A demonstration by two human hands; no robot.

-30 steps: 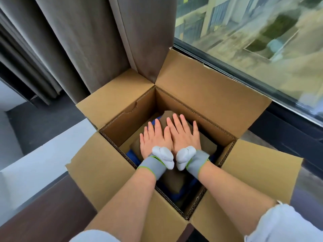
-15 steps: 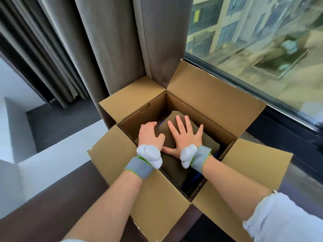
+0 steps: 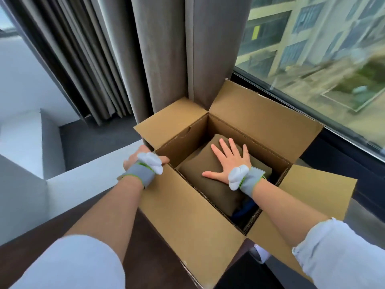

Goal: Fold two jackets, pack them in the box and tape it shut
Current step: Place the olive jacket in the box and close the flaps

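An open cardboard box (image 3: 260, 119) stands in front of me with all its flaps spread outward. Inside lies a folded olive-brown jacket (image 3: 208, 184), and a bit of a blue jacket (image 3: 246, 208) shows under it at the near right. My right hand (image 3: 228, 161) lies flat on the brown jacket with fingers spread, pressing it down. My left hand (image 3: 135, 161) is outside the box at its left corner. Its thumb lies over the far corner of the near-left flap (image 3: 187, 215) and its fingers are hidden behind the wrist band.
The box sits on a dark brown surface (image 3: 145, 247) next to a white ledge (image 3: 87, 176). Grey curtains (image 3: 162, 59) hang right behind the box. A large window (image 3: 323, 59) runs along the right. A shoe (image 3: 258, 254) shows below the box's near corner.
My left hand has come off the jacket, out of the box, to the left flap's corner. My right hand stays flat on the jacket. The view has pulled back and tilted up.
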